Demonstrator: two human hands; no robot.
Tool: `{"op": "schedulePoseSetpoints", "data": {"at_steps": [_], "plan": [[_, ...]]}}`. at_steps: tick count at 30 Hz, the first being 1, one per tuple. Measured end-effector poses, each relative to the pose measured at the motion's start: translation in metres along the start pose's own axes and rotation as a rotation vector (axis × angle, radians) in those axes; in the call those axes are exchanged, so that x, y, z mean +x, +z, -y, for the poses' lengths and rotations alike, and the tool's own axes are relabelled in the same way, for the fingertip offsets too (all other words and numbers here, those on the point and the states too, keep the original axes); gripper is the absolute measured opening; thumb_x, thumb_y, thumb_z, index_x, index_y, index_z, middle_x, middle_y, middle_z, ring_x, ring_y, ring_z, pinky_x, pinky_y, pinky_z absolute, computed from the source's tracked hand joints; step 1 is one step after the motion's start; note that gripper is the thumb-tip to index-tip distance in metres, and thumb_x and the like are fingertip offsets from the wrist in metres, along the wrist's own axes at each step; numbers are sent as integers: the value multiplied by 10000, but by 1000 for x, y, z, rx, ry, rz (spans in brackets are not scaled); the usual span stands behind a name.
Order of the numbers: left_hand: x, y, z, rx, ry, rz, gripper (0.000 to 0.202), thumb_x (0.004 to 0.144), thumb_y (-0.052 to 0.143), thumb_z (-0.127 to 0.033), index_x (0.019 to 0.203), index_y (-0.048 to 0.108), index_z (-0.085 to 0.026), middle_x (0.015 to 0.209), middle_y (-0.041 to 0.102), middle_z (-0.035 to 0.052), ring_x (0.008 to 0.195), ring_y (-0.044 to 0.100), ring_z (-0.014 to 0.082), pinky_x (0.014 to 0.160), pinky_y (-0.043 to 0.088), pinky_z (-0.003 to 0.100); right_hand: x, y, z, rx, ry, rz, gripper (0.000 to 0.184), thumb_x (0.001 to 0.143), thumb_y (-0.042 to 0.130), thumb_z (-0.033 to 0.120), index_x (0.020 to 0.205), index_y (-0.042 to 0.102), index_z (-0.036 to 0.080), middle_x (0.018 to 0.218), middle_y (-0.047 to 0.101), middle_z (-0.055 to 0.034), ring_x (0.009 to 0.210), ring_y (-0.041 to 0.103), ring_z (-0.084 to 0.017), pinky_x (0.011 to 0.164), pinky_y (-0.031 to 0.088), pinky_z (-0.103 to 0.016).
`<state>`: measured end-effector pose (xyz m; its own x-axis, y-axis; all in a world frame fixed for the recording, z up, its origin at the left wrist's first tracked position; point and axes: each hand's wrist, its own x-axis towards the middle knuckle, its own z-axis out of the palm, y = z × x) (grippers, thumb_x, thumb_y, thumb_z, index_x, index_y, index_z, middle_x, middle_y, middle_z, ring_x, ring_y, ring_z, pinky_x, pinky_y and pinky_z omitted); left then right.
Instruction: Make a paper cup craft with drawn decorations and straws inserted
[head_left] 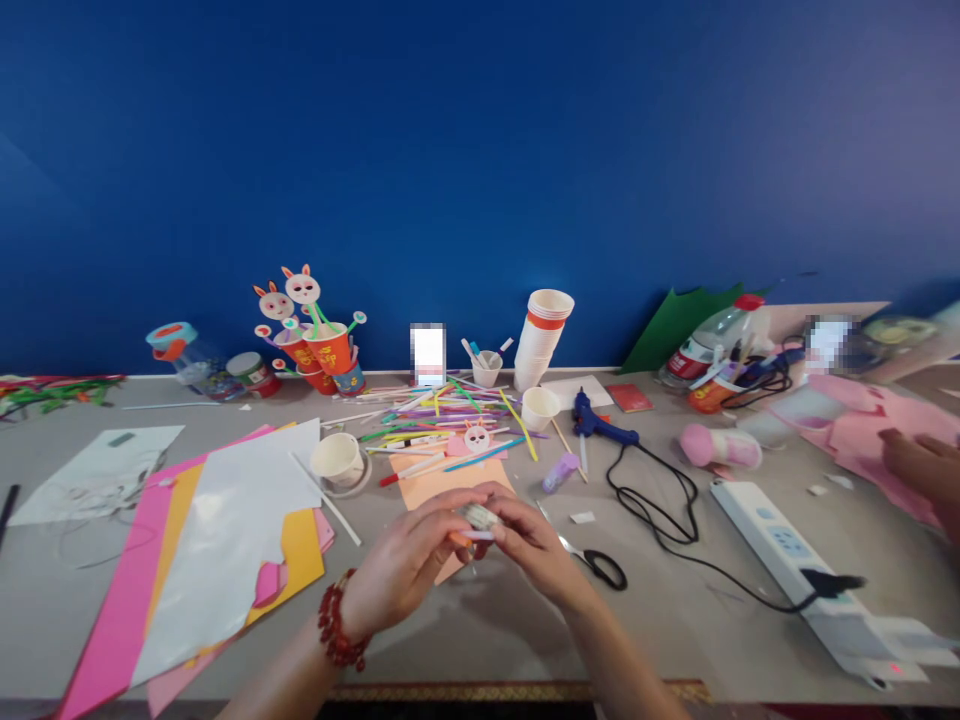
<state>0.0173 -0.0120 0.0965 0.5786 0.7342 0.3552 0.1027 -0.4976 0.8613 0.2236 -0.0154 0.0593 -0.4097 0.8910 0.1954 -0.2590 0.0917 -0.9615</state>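
My left hand (420,550), with a red bead bracelet (343,620) at the wrist, is closed on a small pale, grey-white piece (480,517). Fingers of my right hand (532,545) pinch the same piece from the other side. Orange and white show along its lower edge; its kind is unclear, and fingers cover much of it. Both hands are above the table, just in front of an orange paper sheet (420,485). To the right of my right hand lie scissors (600,567) with black handles. A rabbit-face cutout (477,436) rests beyond the hands among colourful sticks (420,410).
Coloured paper sheets (217,540) cover the left side. A white paper cup (337,460) stands nearby, with stacked cups (544,335) farther back. At right are a blue glue gun (600,420), its looping cord and a power strip (787,570). Another person's hand (919,465) touches pink material (855,420).
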Motion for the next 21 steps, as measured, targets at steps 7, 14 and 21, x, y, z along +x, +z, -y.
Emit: {"op": "schedulePoseSetpoints", "data": {"at_steps": [7, 14, 21], "plan": [[0, 3, 4, -396, -257, 0, 309, 993, 384, -350, 967, 612, -143, 890, 718, 111, 577, 612, 119, 551, 485, 224, -2, 2, -6, 281, 40, -1, 271, 840, 637, 408, 954, 721, 177, 1192, 576, -111, 881, 641, -231, 754, 532, -365], [-1, 1, 2, -318, -179, -16, 318, 990, 399, -322, 875, 632, -139, 930, 689, 107, 658, 606, 120, 618, 491, 218, -3, -1, -12, 224, 54, -28, 274, 780, 691, 438, 842, 687, 171, 1249, 554, -125, 1045, 586, -287, 854, 492, -403], [-3, 0, -4, -27, -31, 33, 266, 995, 350, -234, 1041, 607, -186, 1297, 589, 142, 943, 640, 184, 826, 500, 303, -2, 0, -7, 100, 79, -24, 219, 890, 599, 370, 992, 653, 183, 913, 651, -46, 750, 637, -176, 735, 514, -315]]}}
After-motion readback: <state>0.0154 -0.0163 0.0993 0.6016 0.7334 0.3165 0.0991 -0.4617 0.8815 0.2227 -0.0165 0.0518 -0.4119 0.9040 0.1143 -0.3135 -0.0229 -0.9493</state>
